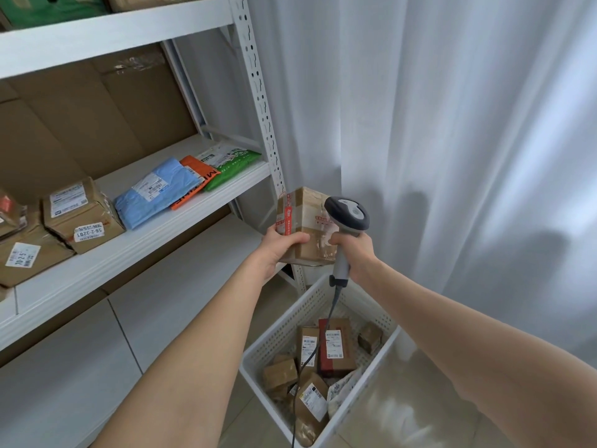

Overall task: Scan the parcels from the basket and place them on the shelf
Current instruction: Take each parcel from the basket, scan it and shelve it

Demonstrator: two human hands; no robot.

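Brown cardboard box [305, 221] is gripped by the curled fingers of the left hand [282, 247] and held above the basket [281, 331]. A scanner [347, 215] is clasped by its handle in the right hand [355, 253], just beside the box. Several parcels [84, 215] are already laid on the shelf [155, 244]. Several more [334, 347] are left in the basket, so the task is judged partly done.

On the shelf [200, 215], a white sticker [89, 233] on the near face of a brown box [84, 215] reads "56-2-3201". Left of it, a label [22, 255] on a flatter carton [35, 270] reads "70-2-5". The orange mailer [197, 176] shows black letters "MI". Print on the held parcel [307, 221] and on the labels in the basket [281, 324] is too small to read.
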